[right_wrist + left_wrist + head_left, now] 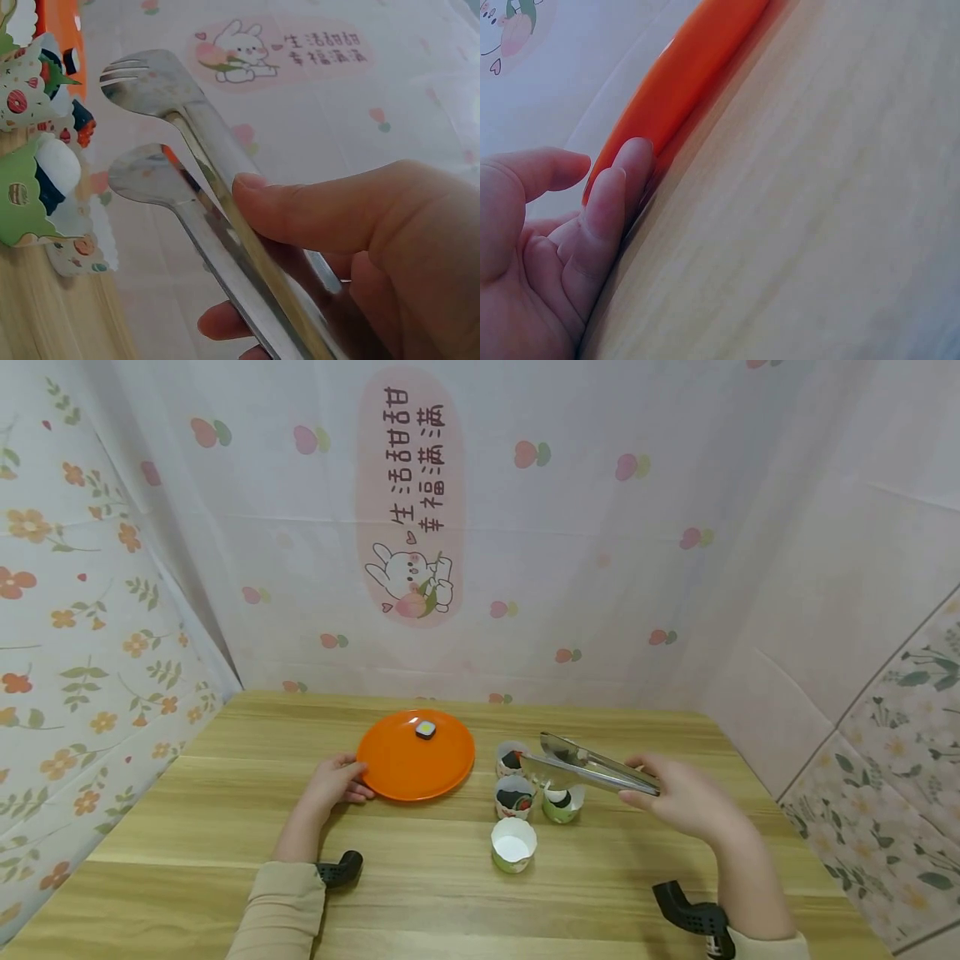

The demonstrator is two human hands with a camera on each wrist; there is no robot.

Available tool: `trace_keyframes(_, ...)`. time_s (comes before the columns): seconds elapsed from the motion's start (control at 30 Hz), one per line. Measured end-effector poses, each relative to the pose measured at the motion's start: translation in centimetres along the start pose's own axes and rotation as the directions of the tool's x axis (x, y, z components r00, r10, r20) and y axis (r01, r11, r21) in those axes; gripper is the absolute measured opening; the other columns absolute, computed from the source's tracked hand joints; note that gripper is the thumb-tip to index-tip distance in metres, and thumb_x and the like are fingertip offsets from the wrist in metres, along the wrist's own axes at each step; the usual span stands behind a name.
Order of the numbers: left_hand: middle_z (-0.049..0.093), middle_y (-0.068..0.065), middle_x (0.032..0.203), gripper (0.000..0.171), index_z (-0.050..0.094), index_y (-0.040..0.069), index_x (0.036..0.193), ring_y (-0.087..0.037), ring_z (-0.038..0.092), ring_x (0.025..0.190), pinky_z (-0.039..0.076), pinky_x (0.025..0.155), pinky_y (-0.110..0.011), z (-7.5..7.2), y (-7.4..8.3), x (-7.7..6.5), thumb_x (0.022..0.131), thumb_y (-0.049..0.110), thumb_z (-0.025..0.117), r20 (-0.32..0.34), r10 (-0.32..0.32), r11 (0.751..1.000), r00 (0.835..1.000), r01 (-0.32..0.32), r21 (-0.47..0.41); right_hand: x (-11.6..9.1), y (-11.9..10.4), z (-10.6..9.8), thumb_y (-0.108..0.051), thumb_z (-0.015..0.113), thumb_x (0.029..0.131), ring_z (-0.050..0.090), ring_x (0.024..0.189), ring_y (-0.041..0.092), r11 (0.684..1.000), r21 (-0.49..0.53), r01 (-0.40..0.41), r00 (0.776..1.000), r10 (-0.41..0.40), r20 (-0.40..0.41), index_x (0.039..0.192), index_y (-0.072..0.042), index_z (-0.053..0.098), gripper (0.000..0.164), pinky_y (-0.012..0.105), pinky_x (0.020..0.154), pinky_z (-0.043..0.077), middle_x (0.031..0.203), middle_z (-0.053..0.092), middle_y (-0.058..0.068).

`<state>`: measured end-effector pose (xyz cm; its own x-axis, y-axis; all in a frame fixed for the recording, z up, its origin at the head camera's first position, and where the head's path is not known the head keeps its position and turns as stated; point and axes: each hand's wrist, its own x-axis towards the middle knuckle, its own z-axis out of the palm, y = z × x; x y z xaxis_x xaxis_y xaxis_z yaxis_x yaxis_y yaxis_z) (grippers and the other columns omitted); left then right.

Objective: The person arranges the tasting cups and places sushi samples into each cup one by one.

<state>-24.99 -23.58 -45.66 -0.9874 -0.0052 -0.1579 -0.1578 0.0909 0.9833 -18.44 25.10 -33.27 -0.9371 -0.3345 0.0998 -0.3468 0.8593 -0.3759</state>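
My left hand grips the left rim of an orange plate, thumb at the top edge and fingers against its outer side. On the plate's far part sits a small sushi roll piece, black-rimmed with a yellow centre. My right hand holds metal tongs, their two arms apart with nothing seen between the tips. Below the tongs stand a green paper cup with a black-and-white piece and two patterned cups with dark sushi pieces. Nearest me, another paper cup shows its white inside.
The wooden table runs back to a hanging cloth printed with hearts and a rabbit. Flowered cloth borders the left side, and a pale flowered one the right. One more patterned cup shows partly in the right wrist view.
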Motion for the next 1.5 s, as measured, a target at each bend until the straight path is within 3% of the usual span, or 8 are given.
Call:
trace_keyframes(0.33,0.065,-0.012,0.082,0.052,0.027,-0.016,0.140,-0.017,0.066,0.059,0.056,0.056,-0.026,0.1,-0.1,0.0,0.100,0.010,0.048,-0.011,0.004,1.000,1.000,-0.004,-0.005,1.0,-1.2,0.7,-0.047,0.066,0.088,0.062,0.087,0.020,0.999,-0.035,0.023,1.000,-0.023,0.010,0.124,-0.007,0.058,0.054,0.044,0.069,0.050,0.105,0.066,0.007)
trace_keyframes(0.57,0.064,-0.012,0.081,0.051,0.028,-0.015,0.140,-0.017,0.066,0.059,0.056,0.056,-0.025,0.1,-0.2,0.1,0.100,0.011,0.047,-0.006,0.005,1.000,1.000,-0.005,0.022,2.3,-2.6,1.1,-0.045,0.064,0.090,0.062,0.100,0.033,0.993,-0.103,0.060,0.998,-0.060,0.007,0.130,-0.005,0.055,0.057,0.053,0.077,0.051,0.113,0.065,0.013)
trace_keyframes(0.73,0.064,-0.012,0.081,0.051,0.028,-0.015,0.140,-0.017,0.065,0.059,0.056,0.056,-0.025,0.1,-0.1,0.1,0.100,0.011,0.047,-0.005,0.000,1.000,1.000,0.000,0.029,3.1,-3.6,1.3,-0.048,0.063,0.090,0.063,0.100,0.032,0.985,-0.143,0.102,0.995,-0.099,0.030,0.130,-0.006,0.055,0.058,0.052,0.079,0.051,0.115,0.065,0.012)
trace_keyframes(1.0,0.064,-0.013,0.081,0.051,0.027,-0.015,0.140,-0.016,0.065,0.058,0.056,0.055,-0.025,0.2,-0.1,0.0,0.100,0.010,0.047,-0.002,-0.003,1.000,1.000,0.003,0.011,4.7,-5.1,2.3,-0.040,0.065,0.091,0.065,0.078,0.021,0.980,-0.158,0.121,0.993,-0.119,0.025,0.129,-0.003,0.054,0.054,0.043,0.065,0.053,0.098,0.068,0.009)
trace_keyframes(1.23,0.064,-0.012,0.082,0.053,0.026,-0.015,0.141,-0.016,0.065,0.058,0.056,0.056,-0.025,0.2,0.0,-0.1,0.100,0.011,0.048,-0.001,-0.008,1.000,1.000,0.008,0.002,5.8,-6.1,2.7,-0.039,0.064,0.092,0.065,0.088,0.027,0.976,-0.155,0.151,0.988,-0.150,0.019,0.131,0.002,0.052,0.058,0.047,0.075,0.053,0.106,0.066,0.016)
trace_keyframes(1.5,0.064,-0.012,0.082,0.052,0.027,-0.015,0.141,-0.016,0.065,0.059,0.056,0.056,-0.025,0.2,0.0,0.0,0.100,0.011,0.047,0.000,-0.011,1.000,1.000,0.011,0.001,6.7,-7.2,2.9,-0.036,0.061,0.094,0.058,0.072,0.013,0.976,-0.139,0.167,0.986,-0.162,0.048,0.120,0.002,0.059,0.046,0.034,0.062,0.050,0.092,0.065,0.005)
